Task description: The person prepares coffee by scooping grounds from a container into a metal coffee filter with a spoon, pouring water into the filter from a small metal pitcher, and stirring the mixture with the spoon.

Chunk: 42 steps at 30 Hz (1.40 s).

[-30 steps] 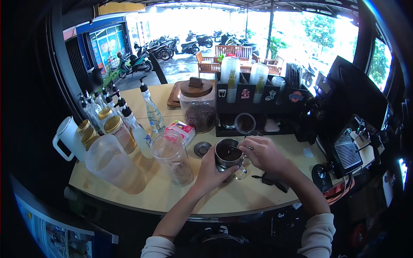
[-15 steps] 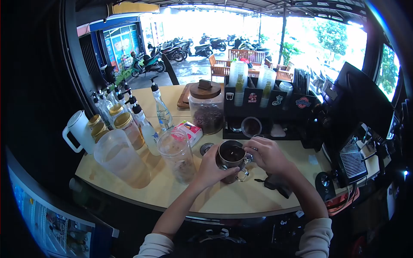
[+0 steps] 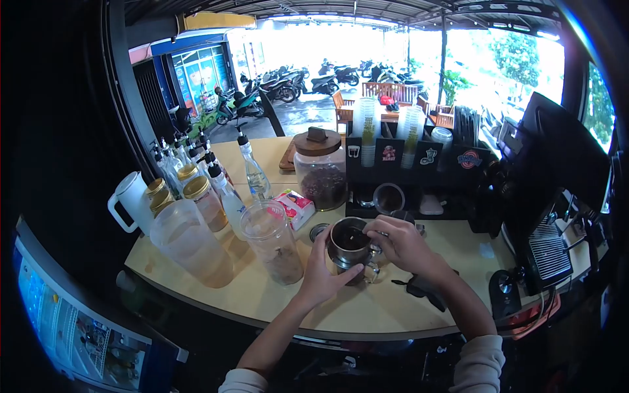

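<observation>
Two hands are in play: the metal cup, mid-table near the front, is gripped around its left side by the left hand. At its right rim, the fingers of the right hand are closed together; what is pinched there cannot be told. Beneath, a glass mug is partly covered. To the left, a clear container and a plastic jug are placed; on the far side, a glass jar is set beside a black cup rack.
</observation>
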Motion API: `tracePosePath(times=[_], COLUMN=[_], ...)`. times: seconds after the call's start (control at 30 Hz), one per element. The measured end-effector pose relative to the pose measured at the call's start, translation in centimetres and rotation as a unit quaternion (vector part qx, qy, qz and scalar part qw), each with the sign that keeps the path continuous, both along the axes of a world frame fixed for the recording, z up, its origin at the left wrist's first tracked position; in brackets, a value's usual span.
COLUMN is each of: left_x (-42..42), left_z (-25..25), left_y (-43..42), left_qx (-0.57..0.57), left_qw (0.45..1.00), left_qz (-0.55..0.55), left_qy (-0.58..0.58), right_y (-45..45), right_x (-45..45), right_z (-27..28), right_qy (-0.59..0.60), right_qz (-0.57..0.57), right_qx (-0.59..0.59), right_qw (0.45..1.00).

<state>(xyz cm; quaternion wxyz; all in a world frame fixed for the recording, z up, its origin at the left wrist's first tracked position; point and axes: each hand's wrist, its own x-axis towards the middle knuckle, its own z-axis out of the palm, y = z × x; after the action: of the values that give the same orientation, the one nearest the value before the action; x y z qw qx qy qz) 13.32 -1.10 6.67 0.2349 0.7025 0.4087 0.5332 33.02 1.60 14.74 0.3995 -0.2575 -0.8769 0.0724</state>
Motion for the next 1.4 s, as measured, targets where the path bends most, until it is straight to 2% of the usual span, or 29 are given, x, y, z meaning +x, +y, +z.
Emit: tracePosePath(times=[0.07, 0.2, 0.37, 0.47, 0.5, 0.57, 0.6, 0.67, 0.8, 0.83, 0.9, 0.93, 1.0, 1.07, 1.13, 1.27, 1.4], left_x=[0.5, 1.1, 0.8, 0.3, -0.2, -0.7, -0.9, -1.3, -1.7, -1.5, -0.5, 0.0, 1.3, 2.4, 3.6, 4.8, 4.6], left_z=[-0.1, 0.4, 1.0, 1.2, 1.5, 2.0, 2.0, 1.7, 2.0, 1.6, 0.6, 0.5, 0.7, 0.5, 0.6, 0.7, 0.9], left_y=[0.1, 0.4, 0.9, 1.1, 1.3, 1.9, 2.1, 2.6, 2.8, 2.5, 1.6, 1.1, 0.2, 0.0, -0.1, 0.0, -0.1], left_qx=[0.01, -0.015, -0.06, -0.056, -0.113, -0.127, -0.149, -0.134, -0.137, -0.14, -0.025, -0.03, 0.052, 0.041, 0.045, 0.078, 0.058], left_qw=[1.0, 0.999, 0.997, 0.998, 0.993, 0.988, 0.98, 0.981, 0.975, 0.975, 0.992, 0.992, 0.997, 0.997, 0.997, 0.99, 0.991], left_qz=[0.005, 0.021, -0.017, -0.016, -0.045, -0.09, -0.133, -0.138, -0.174, -0.173, -0.102, -0.103, 0.003, 0.0, 0.04, 0.119, 0.12], left_qy=[-0.009, -0.033, -0.05, -0.014, -0.001, -0.011, -0.022, -0.007, 0.013, 0.011, -0.074, -0.073, -0.062, -0.06, -0.04, 0.024, 0.03], right_y=[0.2, 0.6, 0.7, 1.7, 1.7, 1.5, 1.7, 2.2, 2.0, 2.0, 1.8, 1.7, 1.3, 1.3, 1.5, 1.5, 1.7], right_x=[0.1, 0.3, 0.4, 0.5, 0.5, 0.6, 0.6, 0.4, 0.6, 0.8, 0.9, 0.8, 0.7, 0.6, 0.6, 0.6, 0.6], right_z=[-0.3, 0.1, 0.2, 0.6, 0.8, 1.2, 1.1, 0.7, 1.1, 1.4, 1.1, 0.9, 0.7, 1.0, 1.1, 0.5, 0.6], right_qy=[0.025, 0.001, 0.007, 0.002, 0.003, 0.006, 0.005, -0.003, -0.005, -0.011, -0.015, -0.013, 0.008, 0.005, -0.007, 0.021, 0.007], right_qz=[0.025, 0.028, 0.067, 0.049, 0.048, 0.084, 0.084, 0.053, 0.069, 0.051, 0.032, 0.03, 0.067, 0.063, 0.034, 0.06, 0.019], right_qx=[-0.053, -0.033, -0.077, -0.076, -0.07, -0.153, -0.151, -0.08, -0.108, -0.079, -0.036, -0.041, -0.062, -0.066, -0.071, -0.073, -0.051], right_qw=[0.998, 0.999, 0.995, 0.996, 0.996, 0.985, 0.985, 0.995, 0.992, 0.996, 0.999, 0.999, 0.996, 0.996, 0.997, 0.995, 0.998])
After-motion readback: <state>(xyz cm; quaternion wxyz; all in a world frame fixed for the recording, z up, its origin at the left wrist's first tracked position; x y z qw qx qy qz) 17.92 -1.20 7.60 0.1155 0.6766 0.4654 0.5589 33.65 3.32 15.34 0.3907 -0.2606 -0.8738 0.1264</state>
